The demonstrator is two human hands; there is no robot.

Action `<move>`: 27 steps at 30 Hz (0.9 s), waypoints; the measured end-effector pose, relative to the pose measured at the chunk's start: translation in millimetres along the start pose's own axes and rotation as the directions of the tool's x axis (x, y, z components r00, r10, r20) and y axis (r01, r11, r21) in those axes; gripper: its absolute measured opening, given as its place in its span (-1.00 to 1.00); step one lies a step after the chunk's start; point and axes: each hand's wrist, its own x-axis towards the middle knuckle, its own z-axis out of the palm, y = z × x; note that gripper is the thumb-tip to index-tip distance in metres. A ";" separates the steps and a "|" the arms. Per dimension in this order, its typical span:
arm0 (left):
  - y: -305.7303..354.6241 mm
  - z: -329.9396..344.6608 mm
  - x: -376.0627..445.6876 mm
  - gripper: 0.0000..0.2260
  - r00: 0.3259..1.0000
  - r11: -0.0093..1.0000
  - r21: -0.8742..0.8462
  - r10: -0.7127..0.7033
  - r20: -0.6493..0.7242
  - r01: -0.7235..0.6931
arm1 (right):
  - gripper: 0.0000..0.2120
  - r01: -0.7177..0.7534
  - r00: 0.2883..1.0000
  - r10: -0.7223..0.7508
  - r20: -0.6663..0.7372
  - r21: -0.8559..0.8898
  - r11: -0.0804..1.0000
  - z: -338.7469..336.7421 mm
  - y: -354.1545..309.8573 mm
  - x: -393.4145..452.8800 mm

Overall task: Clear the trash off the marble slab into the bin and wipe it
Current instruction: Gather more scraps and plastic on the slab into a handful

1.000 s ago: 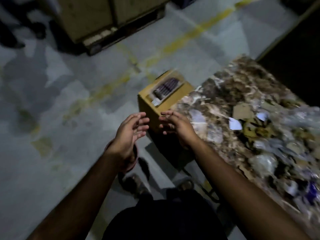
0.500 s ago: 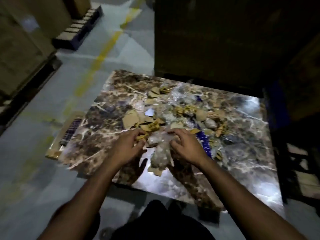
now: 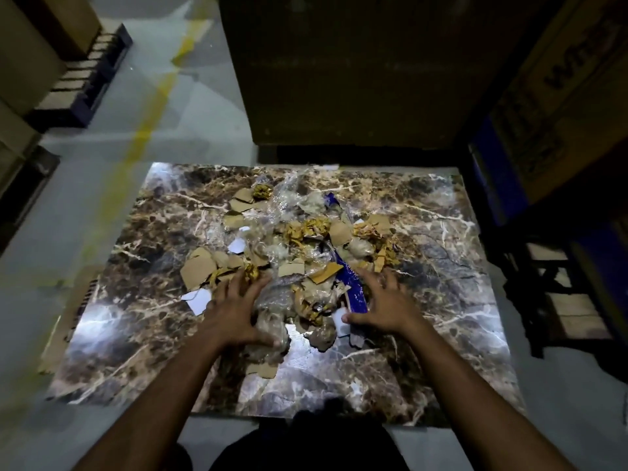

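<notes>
A brown veined marble slab (image 3: 441, 283) lies flat in front of me. A heap of trash (image 3: 299, 239) covers its middle: torn cardboard bits, crumpled clear plastic, yellow paper wads, white scraps and a blue wrapper (image 3: 351, 283). My left hand (image 3: 234, 311) rests spread on the near left side of the heap, fingers apart, palm against a crumpled plastic lump (image 3: 272, 307). My right hand (image 3: 384, 300) lies spread on the near right side, over the blue wrapper's edge. Neither hand has closed on anything. The cardboard bin (image 3: 73, 314) peeks out along the slab's left edge, mostly hidden.
Large dark cartons (image 3: 339, 69) stand right behind the slab. More cartons and a blue rack (image 3: 560, 124) rise at the right. Pallets with boxes (image 3: 78, 76) sit at the far left beside a yellow floor line (image 3: 142, 137). Grey floor lies left of the slab.
I have turned from the bin back to the slab. Both hands came down onto the near part of the heap and have spread wider apart around it.
</notes>
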 end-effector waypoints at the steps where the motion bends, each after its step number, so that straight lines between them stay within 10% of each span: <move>1: -0.2 1.0 3.5 0.19 1.000 1.000 0.012 0.008 0.010 -0.008 | 0.09 -0.008 1.000 0.008 0.002 -0.007 1.000 4.1 -2.5 0.0; 16: -0.2 -11.1 43.5 -0.21 0.960 0.964 -0.149 0.187 -0.208 -0.220 | 0.05 0.103 0.994 -0.092 -0.053 0.260 0.960 14.3 -69.9 18.9; 27: 3.3 -31.8 64.8 -0.36 0.904 0.948 0.023 0.309 -0.295 -0.317 | 0.13 -0.030 0.988 0.027 -0.155 -0.021 0.999 0.7 -89.0 15.8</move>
